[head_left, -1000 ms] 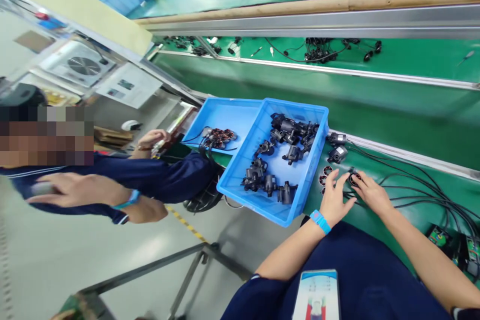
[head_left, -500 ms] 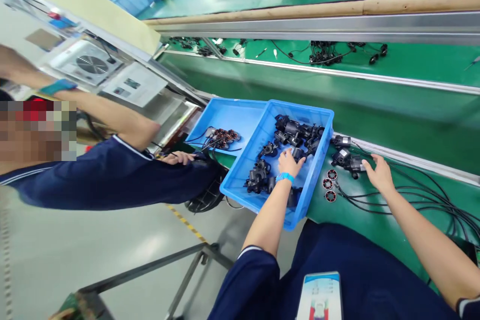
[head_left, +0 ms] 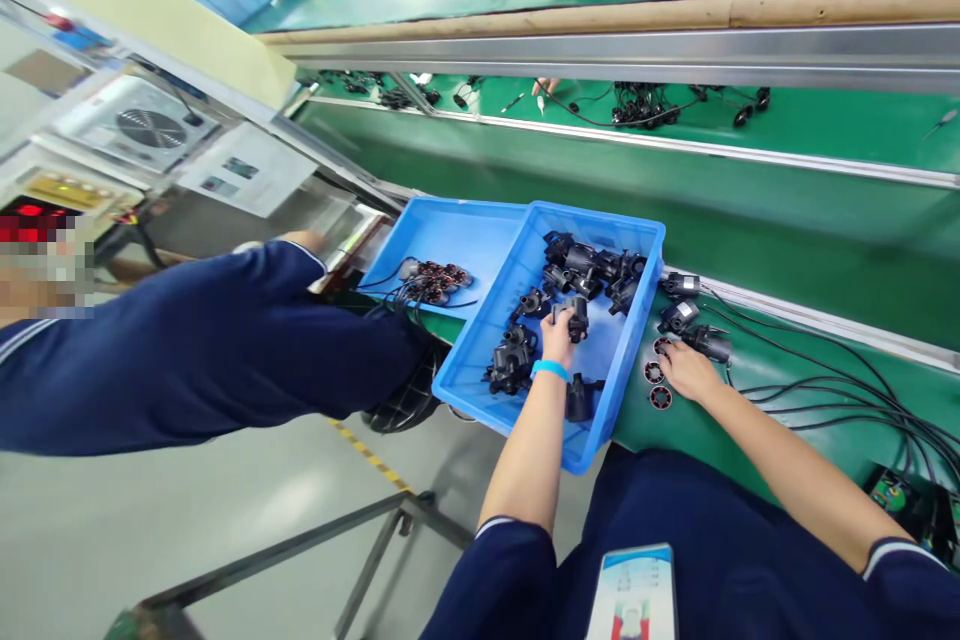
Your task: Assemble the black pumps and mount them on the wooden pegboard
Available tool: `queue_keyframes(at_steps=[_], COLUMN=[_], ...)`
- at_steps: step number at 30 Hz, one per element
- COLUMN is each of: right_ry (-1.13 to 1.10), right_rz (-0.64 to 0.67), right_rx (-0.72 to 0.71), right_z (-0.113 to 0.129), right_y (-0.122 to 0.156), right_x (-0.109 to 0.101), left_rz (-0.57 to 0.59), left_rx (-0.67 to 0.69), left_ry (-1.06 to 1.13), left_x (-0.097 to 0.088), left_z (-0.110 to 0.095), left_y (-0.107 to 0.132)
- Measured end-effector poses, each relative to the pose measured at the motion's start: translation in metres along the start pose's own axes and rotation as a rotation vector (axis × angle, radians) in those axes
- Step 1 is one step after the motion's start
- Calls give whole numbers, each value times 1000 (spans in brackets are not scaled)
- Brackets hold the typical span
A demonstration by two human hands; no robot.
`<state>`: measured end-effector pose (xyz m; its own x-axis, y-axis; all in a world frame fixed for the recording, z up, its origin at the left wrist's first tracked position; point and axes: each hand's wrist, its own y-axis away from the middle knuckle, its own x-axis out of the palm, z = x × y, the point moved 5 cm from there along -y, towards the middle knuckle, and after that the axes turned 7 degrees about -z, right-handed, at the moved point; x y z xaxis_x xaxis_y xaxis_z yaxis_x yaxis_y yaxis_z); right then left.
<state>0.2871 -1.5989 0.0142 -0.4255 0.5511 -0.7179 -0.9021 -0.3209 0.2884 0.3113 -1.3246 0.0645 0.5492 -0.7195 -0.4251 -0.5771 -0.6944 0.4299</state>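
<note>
My left hand (head_left: 556, 338) grips a black plastic pump body (head_left: 577, 320) and holds it over the blue bin (head_left: 480, 409). Several similar black pump bodies (head_left: 514, 360) lie in that bin. On the green bench, the closed fingertips of my right hand (head_left: 688, 370) are on the uppermost small round disc (head_left: 661, 346), partly covering it. Two more discs, with dark, reddish slotted faces, lie just below: a middle disc (head_left: 654, 373) and a lower disc (head_left: 661, 398). Beside my right hand are three black corded pump units (head_left: 709, 343).
Black cables (head_left: 840, 400) run right across the bench. A shallow blue tray (head_left: 480, 225) holds several copper-coloured coil parts (head_left: 436, 282). At left a co-worker's dark sleeve (head_left: 225, 345) reaches close to the tray. A raised shelf edge (head_left: 600, 45) crosses behind.
My left hand has picked up a pump body from the bin. My right hand has moved left and down from the pump units to the discs. The co-worker's raised arm has come down.
</note>
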Motion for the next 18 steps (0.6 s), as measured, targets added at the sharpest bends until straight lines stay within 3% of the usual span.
queue_keyframes(at_steps=[4,7,9,12,15,18], right_ry=[-86,-322,-434,-465,-485,-372], right_rz=[-96,-334,-506,-572,-509,-414], right_rx=[-9,-60,-131,-228,-241,-241], right_z=[8,21,32,53,70,82], right_y=[10,47,83,135,168,183], right_x=[-20,-57,-91,-138,-172,-190], left_rz=[225,428,546,666,721,809], left_rx=[-138,-342,-444,-475,-414,-349], left_ry=[593,879,878,816,710,568], left_x=[-33,-34,-20,12,39,54], left_z=[-17,-19,-15,-5,3,2], left_y=[51,108,145,188,214,233])
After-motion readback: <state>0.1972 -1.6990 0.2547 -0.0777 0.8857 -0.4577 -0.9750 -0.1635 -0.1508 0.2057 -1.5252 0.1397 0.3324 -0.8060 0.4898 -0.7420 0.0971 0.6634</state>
